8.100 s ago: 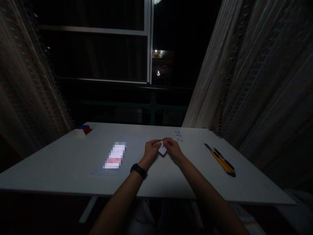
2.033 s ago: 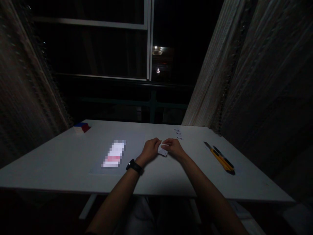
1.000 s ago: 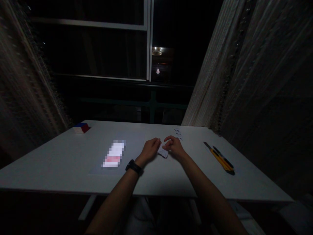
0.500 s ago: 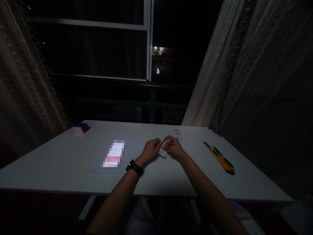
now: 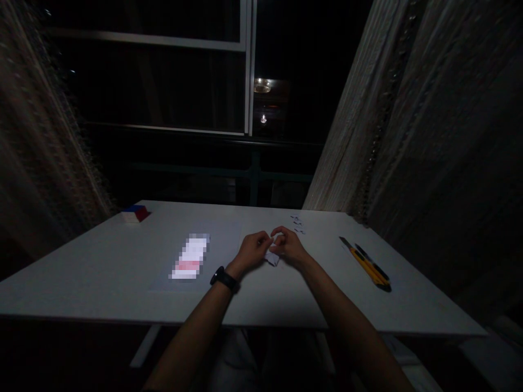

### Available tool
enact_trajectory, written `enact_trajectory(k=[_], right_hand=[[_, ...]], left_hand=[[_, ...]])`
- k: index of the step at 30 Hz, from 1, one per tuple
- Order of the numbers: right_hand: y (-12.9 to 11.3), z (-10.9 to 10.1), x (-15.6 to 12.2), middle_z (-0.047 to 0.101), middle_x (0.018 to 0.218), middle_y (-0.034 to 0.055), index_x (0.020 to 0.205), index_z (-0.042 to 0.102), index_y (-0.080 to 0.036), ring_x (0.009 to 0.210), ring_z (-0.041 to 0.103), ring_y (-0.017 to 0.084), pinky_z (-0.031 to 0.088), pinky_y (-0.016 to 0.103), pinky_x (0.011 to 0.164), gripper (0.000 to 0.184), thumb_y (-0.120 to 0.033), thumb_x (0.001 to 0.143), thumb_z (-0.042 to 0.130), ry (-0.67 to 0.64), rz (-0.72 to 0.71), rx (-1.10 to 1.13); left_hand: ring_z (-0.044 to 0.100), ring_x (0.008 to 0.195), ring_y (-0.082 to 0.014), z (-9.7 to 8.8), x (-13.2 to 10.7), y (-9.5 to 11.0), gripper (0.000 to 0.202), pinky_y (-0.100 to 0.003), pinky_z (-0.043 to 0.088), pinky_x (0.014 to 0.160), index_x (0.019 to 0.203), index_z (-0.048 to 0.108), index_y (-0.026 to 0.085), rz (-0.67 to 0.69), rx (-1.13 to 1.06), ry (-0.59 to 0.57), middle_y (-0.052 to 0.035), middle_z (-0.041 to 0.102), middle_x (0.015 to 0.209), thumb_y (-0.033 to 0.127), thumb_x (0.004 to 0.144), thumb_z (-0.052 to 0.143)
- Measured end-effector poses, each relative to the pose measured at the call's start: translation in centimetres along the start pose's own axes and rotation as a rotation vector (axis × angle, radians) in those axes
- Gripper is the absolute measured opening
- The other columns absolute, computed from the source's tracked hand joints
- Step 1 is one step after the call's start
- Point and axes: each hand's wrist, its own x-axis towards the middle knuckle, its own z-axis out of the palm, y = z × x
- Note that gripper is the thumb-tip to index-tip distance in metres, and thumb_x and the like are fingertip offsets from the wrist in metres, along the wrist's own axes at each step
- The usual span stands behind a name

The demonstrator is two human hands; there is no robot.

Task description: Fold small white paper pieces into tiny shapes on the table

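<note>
Before the dark window [image 5: 147, 87], a white counter [image 5: 102, 267] is standing; at its middle the left hand [image 5: 250, 251] and right hand [image 5: 290, 247] are curling close, a yellow cutter [image 5: 366, 266] is lying rightward, and both hands are pinching a small white paper [image 5: 272, 258].

Head-worn view, facing forward and down, near above table [image 5: 269, 296]

A black watch [image 5: 224, 279] circles the left wrist [image 5: 236, 269], its small rounded case and its strap both dark, any markings too dim to read. The left forearm [image 5: 196, 326], right forearm [image 5: 343, 313], left hand [image 5: 250, 251] and right hand [image 5: 289, 246] are bare.
</note>
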Motion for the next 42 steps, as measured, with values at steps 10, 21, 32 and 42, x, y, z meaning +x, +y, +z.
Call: enact_trajectory(k=[10, 21, 32, 42], right_hand=[[-0.1, -0.2, 0.1, 0.055, 0.047, -0.0092, 0.083, 0.055, -0.019, 0.042, 0.049, 0.009, 0.040, 0.022, 0.046, 0.040, -0.024, 0.049, 0.076, 0.011, -0.011, 0.018], [0.4, -0.6, -0.1, 0.053, 0.051, -0.0093, 0.088, 0.056, -0.018, 0.044, 0.047, 0.007, 0.038, 0.020, 0.046, 0.044, -0.024, 0.050, 0.077, -0.083, 0.017, -0.036], [0.1, 0.0, 0.1, 0.047, 0.046, -0.0120, 0.082, 0.053, -0.020, 0.038, 0.042, 0.006, 0.032, 0.018, 0.041, 0.045, -0.025, 0.045, 0.078, 0.020, 0.054, 0.021], [-0.5, -0.2, -0.3, 0.064, 0.067, -0.0019, 0.101, 0.055, -0.020, 0.055, 0.057, 0.013, 0.043, 0.025, 0.052, 0.058, -0.029, 0.049, 0.079, -0.089, 0.146, 0.142]], left_hand=[[0.047, 0.059, -0.0112, -0.1, 0.0, 0.1, 0.028, -0.023, 0.032, 0.053, 0.069, 0.059, 0.015, -0.016, 0.041, 0.021, 0.0013, 0.055, 0.060, 0.036, 0.081, 0.046], [0.047, 0.059, -0.0117, 0.1, 0.1, -0.2, 0.029, -0.023, 0.031, 0.053, 0.069, 0.059, 0.015, -0.043, 0.079, 0.009, 0.0008, 0.056, 0.060, 0.037, 0.081, 0.045], [0.048, 0.061, -0.0116, 0.0, 0.2, 0.0, 0.027, -0.022, 0.033, 0.055, 0.071, 0.059, 0.016, -0.050, 0.078, 0.012, 0.0009, 0.056, 0.062, 0.036, 0.081, 0.045], [0.048, 0.058, -0.0109, -0.1, 0.4, -0.3, 0.029, -0.023, 0.033, 0.055, 0.067, 0.056, 0.016, -0.091, 0.079, 0.176, 0.0016, 0.054, 0.060, 0.037, 0.082, 0.044]])
